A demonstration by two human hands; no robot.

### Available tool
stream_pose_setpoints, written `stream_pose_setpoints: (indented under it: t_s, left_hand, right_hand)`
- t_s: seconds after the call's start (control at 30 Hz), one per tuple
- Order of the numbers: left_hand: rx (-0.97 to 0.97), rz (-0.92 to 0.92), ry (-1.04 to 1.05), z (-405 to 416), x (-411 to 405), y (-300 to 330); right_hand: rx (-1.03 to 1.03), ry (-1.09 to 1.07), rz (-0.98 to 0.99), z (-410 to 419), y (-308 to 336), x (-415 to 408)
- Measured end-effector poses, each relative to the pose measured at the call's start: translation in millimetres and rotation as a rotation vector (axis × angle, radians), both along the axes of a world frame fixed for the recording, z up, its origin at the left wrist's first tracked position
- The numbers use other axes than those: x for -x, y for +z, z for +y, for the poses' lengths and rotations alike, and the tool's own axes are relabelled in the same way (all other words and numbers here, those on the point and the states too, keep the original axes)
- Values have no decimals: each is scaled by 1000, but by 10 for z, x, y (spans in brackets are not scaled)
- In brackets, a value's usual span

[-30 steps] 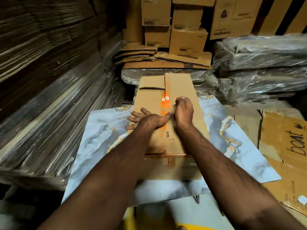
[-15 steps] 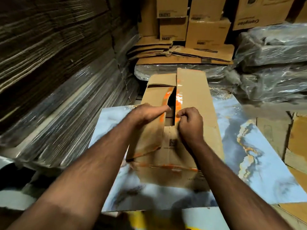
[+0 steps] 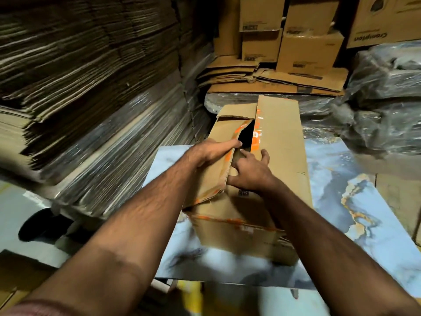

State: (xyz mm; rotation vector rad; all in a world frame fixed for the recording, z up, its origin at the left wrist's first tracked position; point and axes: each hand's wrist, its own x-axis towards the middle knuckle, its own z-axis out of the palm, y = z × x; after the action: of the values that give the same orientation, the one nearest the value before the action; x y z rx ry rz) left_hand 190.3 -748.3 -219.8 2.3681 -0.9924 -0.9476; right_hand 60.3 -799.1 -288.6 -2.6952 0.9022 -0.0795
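A long brown cardboard box with torn orange tape lies on a blue marbled slab. Its top seam is split and a dark gap shows between the two top flaps. My left hand grips the edge of the left flap and holds it raised and bent outward. My right hand lies at the seam with spread fingers, the fingertips against the edge of the right flap and the thumb tucked under the lifted left flap. The box's inside is dark.
Tall stacks of flattened cardboard, partly plastic-wrapped, wall in the left side. Flattened cartons and closed boxes stand behind. Plastic-wrapped bundles fill the right. A dark shoe shows at the lower left.
The taped seam has been torn open. My left hand went from lying flat on the box to lifting the left flap; my right hand opened its fist and spread at the seam. The view moved closer.
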Motion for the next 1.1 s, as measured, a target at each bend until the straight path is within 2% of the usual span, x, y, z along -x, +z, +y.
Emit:
stream_pose_setpoints:
  t_s: [0.13,0.47,0.67,0.83,0.97,1.1]
  left_hand:
    - [52,-32,30,31,-13,-16]
    - [122,118,8,-26,-78,-64]
    - [109,136,-19,-27,-117,-104]
    - [41,206,-126,98,-83,-34]
    - [4,252,-194,115,-239,-321]
    - [138,231,-190,338,-258,-582]
  right_hand:
    - [219,-36,-158,194,209,31]
    - [482,-112,-124,604,569,253]
    - [542,-190,-59,1267,919,421]
    - [473,-353,-26,1656,908,468]
    - [475,-447,-46,1802,843,525]
    - [497,-472,-93,1914,824,546]
